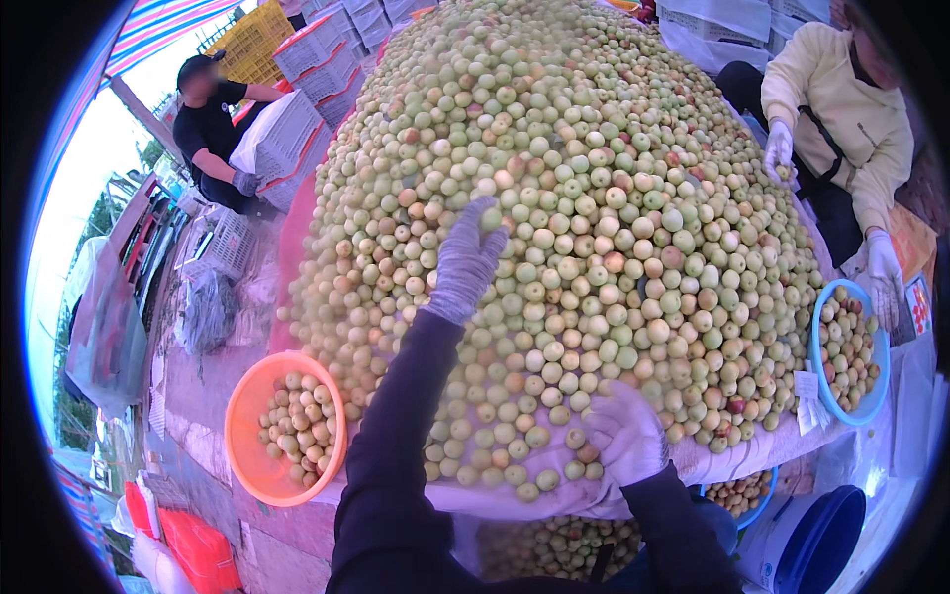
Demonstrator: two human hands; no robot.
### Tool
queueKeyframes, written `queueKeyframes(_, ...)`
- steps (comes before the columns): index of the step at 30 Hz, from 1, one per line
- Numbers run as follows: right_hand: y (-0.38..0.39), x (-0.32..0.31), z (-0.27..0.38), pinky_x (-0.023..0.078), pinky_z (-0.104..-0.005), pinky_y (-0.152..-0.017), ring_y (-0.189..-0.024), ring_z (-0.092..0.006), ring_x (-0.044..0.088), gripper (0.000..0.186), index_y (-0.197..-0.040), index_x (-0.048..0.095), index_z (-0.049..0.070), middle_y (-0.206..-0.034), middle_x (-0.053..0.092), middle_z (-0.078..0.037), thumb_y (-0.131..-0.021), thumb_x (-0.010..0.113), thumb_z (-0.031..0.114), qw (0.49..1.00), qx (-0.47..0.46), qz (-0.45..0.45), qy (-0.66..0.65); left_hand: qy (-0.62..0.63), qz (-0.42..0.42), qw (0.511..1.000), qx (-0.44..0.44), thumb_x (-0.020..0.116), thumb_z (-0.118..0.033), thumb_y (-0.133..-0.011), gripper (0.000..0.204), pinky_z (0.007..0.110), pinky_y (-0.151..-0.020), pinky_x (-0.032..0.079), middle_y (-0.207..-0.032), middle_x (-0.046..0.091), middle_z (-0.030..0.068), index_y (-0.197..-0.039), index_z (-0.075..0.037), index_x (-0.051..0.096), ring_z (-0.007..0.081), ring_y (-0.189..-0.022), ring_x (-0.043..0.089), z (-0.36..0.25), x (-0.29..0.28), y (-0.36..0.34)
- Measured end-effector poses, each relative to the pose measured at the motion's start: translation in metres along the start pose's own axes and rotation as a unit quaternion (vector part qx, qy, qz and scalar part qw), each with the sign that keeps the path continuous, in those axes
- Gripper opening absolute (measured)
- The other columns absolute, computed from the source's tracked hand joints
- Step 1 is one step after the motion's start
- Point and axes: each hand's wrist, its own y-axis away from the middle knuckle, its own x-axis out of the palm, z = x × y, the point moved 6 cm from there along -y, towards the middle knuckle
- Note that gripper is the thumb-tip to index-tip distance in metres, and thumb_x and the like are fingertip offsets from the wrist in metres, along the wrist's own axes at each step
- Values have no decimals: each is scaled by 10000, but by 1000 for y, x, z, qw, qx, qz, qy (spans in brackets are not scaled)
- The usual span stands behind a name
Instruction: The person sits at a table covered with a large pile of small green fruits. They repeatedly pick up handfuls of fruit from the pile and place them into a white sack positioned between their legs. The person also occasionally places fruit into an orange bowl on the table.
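A large heap of small round pale green and blush fruit [594,238] covers the cloth-lined surface before me. My left hand [463,259], in a grey glove, reaches into the middle of the heap, its fingers curled around a green fruit [490,220]. My right hand [627,436], in a pale glove, is lower, over the front of the heap by loose fruit [584,453], its fingers apart and slightly bent with nothing visible in them. Haze blurs parts of the heap around both hands.
An orange basin [246,436] and blue basin [826,391] hold fruit at the front corners. A blue bucket [792,544] stands low right. A co-worker [208,139] handles crates [297,148] at left; another person [841,129] in gloves sits at right.
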Motion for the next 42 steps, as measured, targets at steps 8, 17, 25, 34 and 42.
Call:
queueKeyframes(8, -4, 21, 5, 514, -452, -743, -1144, -320, 451, 583, -1303, 371, 146, -1317, 387, -142, -843, 446, 496, 977, 94, -3, -190, 12, 352, 915, 196, 671, -266, -790, 472, 394, -908, 415, -1138, 521, 119, -1203, -108, 506, 279, -1046, 513, -109, 66, 104)
queueKeyframes(17, -7, 17, 31, 528, -388, -732, -1065, -321, 508, 507, -1289, 404, 140, -1273, 443, -149, -846, 463, 380, 917, 85, 76, -382, -391, 100, 911, -86, 578, -235, -781, 413, 417, -888, 435, -1187, 506, 136, -1182, -150, 525, 319, -1087, 514, 21, 61, -160)
queueKeyframes(25, -13, 12, 35, 512, -362, -678, -830, -219, 570, 456, -1210, 491, 207, -1004, 572, -31, -826, 459, 451, 936, 79, 38, -341, -435, 158, 880, -106, 631, -303, -746, 434, 424, -895, 426, -1191, 502, 151, -1146, -156, 551, 304, -1107, 508, 29, 84, -170)
queueKeyframes(34, -13, 6, 31, 454, -323, -591, -778, -191, 530, 463, -1211, 487, 213, -970, 544, 0, -822, 468, 462, 952, 64, 41, -298, -251, 48, 961, -103, 664, -335, -718, 451, 396, -850, 449, -1028, 592, 192, -1071, -71, 567, 327, -990, 559, 37, 52, -150)
queueKeyframes(42, -15, 12, 32, 481, -438, -815, -1175, -327, 428, 533, -1322, 387, 153, -1313, 424, -87, -862, 387, 424, 939, 55, -22, -340, 161, 252, 953, 43, 651, -195, -783, 389, 334, -742, 488, -964, 517, 95, -1101, -50, 480, 202, -888, 548, -87, 92, 60)
